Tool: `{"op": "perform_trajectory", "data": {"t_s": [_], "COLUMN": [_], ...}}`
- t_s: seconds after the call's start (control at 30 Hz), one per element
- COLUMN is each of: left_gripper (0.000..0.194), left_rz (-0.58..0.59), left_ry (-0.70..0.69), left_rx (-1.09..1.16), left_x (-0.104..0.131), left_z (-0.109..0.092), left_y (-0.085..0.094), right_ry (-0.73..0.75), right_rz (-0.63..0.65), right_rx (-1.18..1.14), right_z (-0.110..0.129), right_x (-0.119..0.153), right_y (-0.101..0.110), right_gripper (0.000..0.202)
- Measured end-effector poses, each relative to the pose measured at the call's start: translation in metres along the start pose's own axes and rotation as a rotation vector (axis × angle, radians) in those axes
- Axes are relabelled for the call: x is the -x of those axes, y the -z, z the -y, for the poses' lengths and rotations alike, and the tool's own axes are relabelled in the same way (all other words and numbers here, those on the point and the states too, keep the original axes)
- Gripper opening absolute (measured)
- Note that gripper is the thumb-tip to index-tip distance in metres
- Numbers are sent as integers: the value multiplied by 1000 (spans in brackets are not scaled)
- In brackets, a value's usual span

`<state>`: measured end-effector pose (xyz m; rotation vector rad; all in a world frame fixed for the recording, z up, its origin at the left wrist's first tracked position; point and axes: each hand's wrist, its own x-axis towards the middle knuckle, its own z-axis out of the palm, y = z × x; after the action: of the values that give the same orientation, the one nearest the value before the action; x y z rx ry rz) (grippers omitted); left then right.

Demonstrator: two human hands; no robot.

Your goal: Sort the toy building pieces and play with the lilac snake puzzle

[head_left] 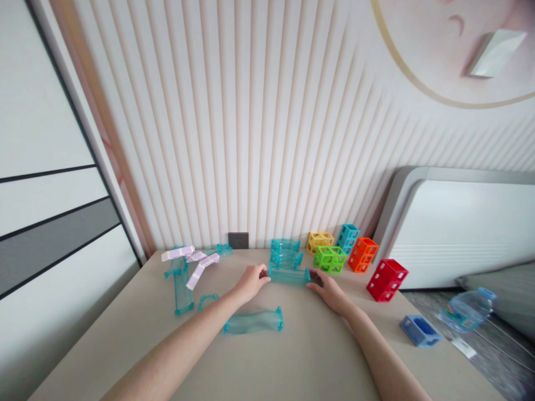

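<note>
A clear teal track piece (288, 276) lies crosswise between my hands near the back of the table. My left hand (254, 281) pinches its left end, fingers closed. At its right end my right hand (325, 286) has its thumb and fingers closed round the edge. Just behind it are more teal pieces (286, 258) in a row by the wall. Nearer to me, a separate curved teal track (253, 322) rests on the table, with a teal ring-like piece (208, 301) to its upper left.
On the left are lilac strips (202, 266) and a long teal piece (183, 292). Yellow, green (330, 259), teal, orange (363, 255) and red (387, 280) block frames stand at the right. A blue block (420, 331) sits near the table's right edge; a bottle (468, 309) lies beyond.
</note>
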<state>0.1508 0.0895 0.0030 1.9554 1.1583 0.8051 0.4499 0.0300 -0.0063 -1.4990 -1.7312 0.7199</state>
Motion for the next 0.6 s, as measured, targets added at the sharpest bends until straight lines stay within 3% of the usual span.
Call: {"op": "perform_trajectory", "data": {"t_s": [0.4, 0.6], "left_gripper": [10, 8], "left_rz": [-12, -13], "left_ry": [2, 0], "left_rx": [-69, -79], "left_x": [2, 5], "left_z": [-1, -2], "left_y": [-2, -3], "right_ry": [46, 56], "right_rz": [-41, -41], "right_rx": [66, 53], "right_z": [4, 4], "right_x": [-2, 1], "right_y": [-2, -1], "right_gripper": [39, 50]}}
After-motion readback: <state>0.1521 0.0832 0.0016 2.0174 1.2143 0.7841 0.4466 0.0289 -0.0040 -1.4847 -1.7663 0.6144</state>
